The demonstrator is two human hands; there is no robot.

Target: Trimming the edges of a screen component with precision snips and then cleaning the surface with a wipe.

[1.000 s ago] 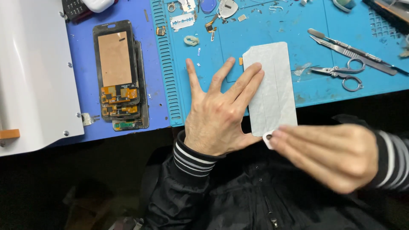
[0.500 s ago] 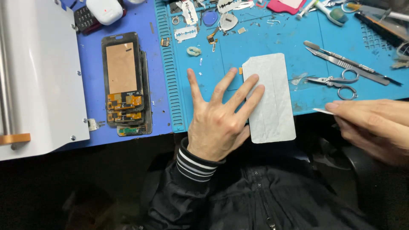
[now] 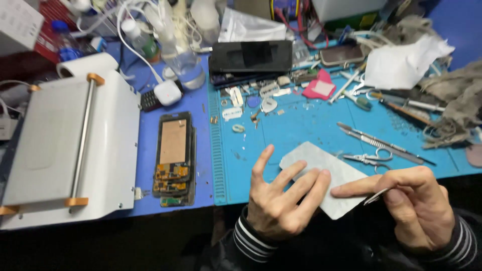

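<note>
A pale grey rectangular sheet (image 3: 324, 161) with rounded corners lies slanted at the near edge of the teal mat (image 3: 301, 128). My left hand (image 3: 282, 200) rests on its near left part with the fingers spread apart, gripping nothing. My right hand (image 3: 409, 203) is at the sheet's right corner. Its index finger points onto the sheet, and its thumb and another finger pinch a small thin grey tab (image 3: 376, 196).
An opened phone body (image 3: 173, 159) with orange boards lies on the blue mat beside a white roller machine (image 3: 75, 145). Scissors (image 3: 372, 158) and tweezers (image 3: 381, 143) lie just behind the sheet. A black phone (image 3: 251, 56), pink cloth (image 3: 321, 88), crumpled paper (image 3: 404, 62) and small parts crowd the back.
The view has tilted up to show the back of the bench. The sheet has turned from upright to slanted. My right hand has come back from the right to the sheet's corner.
</note>
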